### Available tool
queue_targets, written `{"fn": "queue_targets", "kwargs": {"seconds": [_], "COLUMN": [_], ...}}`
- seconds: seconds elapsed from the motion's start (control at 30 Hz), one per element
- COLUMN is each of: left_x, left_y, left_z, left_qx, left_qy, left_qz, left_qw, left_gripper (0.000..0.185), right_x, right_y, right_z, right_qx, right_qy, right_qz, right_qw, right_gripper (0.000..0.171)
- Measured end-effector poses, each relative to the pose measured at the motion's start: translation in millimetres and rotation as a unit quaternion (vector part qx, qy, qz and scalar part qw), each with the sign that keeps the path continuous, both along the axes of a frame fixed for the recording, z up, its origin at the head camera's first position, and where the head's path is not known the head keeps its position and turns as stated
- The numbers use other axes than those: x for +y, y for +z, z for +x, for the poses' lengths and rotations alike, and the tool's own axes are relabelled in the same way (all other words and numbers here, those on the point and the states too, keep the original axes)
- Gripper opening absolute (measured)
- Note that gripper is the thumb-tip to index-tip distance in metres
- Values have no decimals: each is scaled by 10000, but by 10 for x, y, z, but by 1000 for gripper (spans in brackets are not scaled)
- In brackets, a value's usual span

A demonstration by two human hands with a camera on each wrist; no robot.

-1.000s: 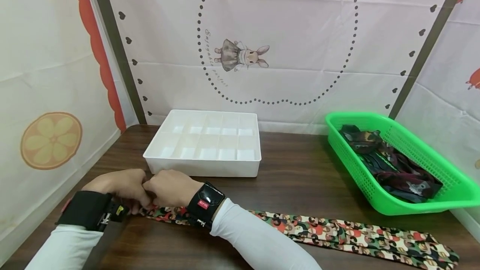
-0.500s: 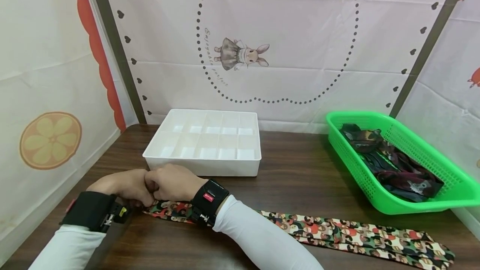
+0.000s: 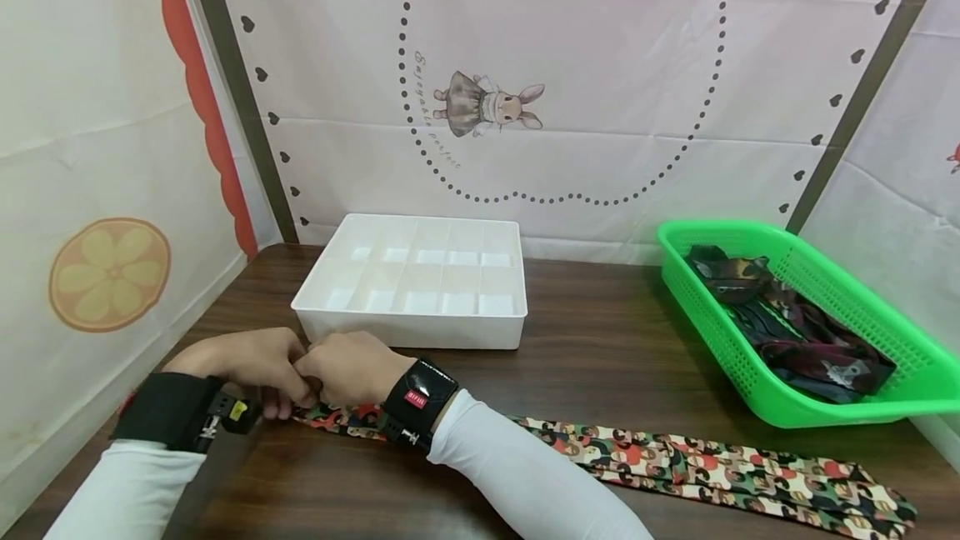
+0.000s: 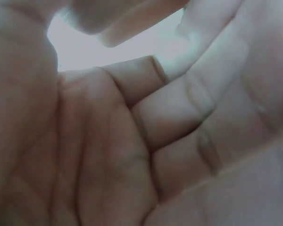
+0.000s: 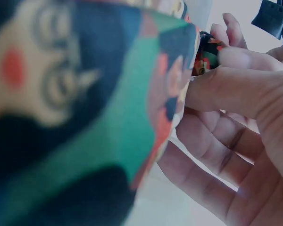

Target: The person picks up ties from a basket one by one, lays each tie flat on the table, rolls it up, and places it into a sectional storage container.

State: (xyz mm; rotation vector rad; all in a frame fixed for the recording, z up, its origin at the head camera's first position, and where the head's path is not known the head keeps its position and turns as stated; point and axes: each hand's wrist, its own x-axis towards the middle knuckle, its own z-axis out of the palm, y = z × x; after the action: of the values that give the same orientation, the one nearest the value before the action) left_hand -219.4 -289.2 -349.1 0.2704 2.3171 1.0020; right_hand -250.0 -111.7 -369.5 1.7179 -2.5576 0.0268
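Note:
A long necktie [image 3: 622, 452] printed with cartoon faces in red, green, black and cream lies across the table, wide at the right and narrow at the left. Both hands meet at its narrow end. My right hand [image 3: 352, 367] pinches the fabric there; in the right wrist view its thumb [image 5: 231, 89] presses against the printed cloth [image 5: 132, 94]. My left hand [image 3: 251, 361] holds the tip close by, fingers bent. The left wrist view shows only the left palm [image 4: 104, 141] and curled fingers, with the cloth hidden.
A white divided tray [image 3: 412, 330] stands just behind the hands. At the right, a green basket [image 3: 750, 394] holds several dark packaged items [image 3: 817, 357]. Printed cloth walls [image 3: 600, 73] enclose the brown table [image 3: 592, 307] at the back and sides.
Both hands stay together at the necktie's narrow end, with small shifts of the fingers. The necktie's wide end has barely moved, and the head view has shifted slightly.

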Motion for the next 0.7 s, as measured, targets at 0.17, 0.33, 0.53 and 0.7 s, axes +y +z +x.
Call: {"fn": "queue_targets", "kwargs": {"seconds": [0.17, 0.33, 0.53, 0.7], "left_x": [44, 51, 49, 68], "left_y": [-3, 5, -48, -103], "left_z": [9, 23, 10, -18], "left_qx": [108, 211, 26, -174], "left_qy": [131, 246, 256, 221], "left_qz": [-354, -950, -717, -327], "left_qw": [9992, 9949, 9971, 9991], "left_gripper": [9, 17, 14, 11], "right_x": [20, 49, 25, 16], "right_y": [8, 21, 19, 32], "right_z": [-20, -31, -9, -10], "right_qx": [-131, -231, -279, -238], "right_qy": [169, 522, 430, 254], "right_qz": [-13, -110, -41, 36], "right_qw": [9998, 9983, 9987, 9994], "right_gripper": [18, 29, 21, 11]}}
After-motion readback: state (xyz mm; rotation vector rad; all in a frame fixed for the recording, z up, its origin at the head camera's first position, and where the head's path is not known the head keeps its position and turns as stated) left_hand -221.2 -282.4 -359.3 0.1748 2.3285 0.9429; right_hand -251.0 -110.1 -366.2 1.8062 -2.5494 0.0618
